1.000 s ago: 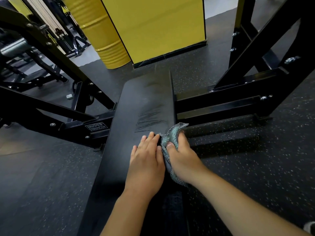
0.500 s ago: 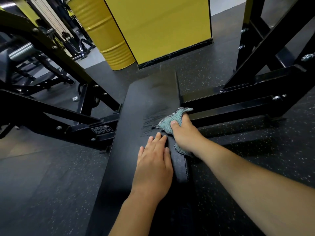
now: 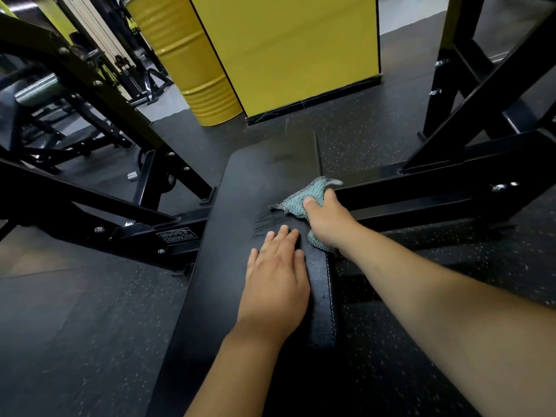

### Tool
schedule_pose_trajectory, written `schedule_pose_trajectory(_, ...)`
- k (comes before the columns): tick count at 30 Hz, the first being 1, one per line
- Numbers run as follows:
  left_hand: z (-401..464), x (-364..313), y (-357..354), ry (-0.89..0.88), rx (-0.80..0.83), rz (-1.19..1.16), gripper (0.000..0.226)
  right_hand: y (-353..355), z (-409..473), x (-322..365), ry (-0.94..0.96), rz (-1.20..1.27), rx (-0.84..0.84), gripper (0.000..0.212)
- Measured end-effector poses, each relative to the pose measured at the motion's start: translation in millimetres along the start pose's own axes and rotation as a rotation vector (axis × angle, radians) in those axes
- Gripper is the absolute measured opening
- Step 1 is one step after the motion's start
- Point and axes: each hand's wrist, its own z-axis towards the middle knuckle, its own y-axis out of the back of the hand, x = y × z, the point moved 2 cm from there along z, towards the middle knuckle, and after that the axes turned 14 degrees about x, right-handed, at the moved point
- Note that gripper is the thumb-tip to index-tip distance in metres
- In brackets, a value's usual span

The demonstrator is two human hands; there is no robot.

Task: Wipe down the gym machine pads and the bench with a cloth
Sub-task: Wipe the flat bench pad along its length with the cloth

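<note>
Right hand (image 3: 329, 224) gripping teal cloth (image 3: 304, 200) at black bench (image 3: 240, 206) right edge; left hand (image 3: 275, 284) flat, fingers straight, on bench just beside

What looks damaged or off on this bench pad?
A patch of thin scratch-like marks sits on the bench pad, just ahead of the left hand and beside the cloth in the right hand. Scuffs or streaks, cannot tell. Nothing else stands out.
</note>
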Motion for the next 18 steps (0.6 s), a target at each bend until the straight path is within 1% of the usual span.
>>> schedule_pose_trajectory(7,25,1,6,-0.02,0.004,0.003,0.05,-13,-24,-21,0.012,-0.008,0.013,0.045)
schedule_pose_trajectory(14,39,2,7,-0.054,0.004,0.038,0.051,-3,10,-5,0.034,-0.084,-0.038,0.042)
schedule_pose_trajectory(18,53,2,11,-0.062,0.005,0.045,0.05,6,31,8,0.035,-0.103,-0.044,0.047)
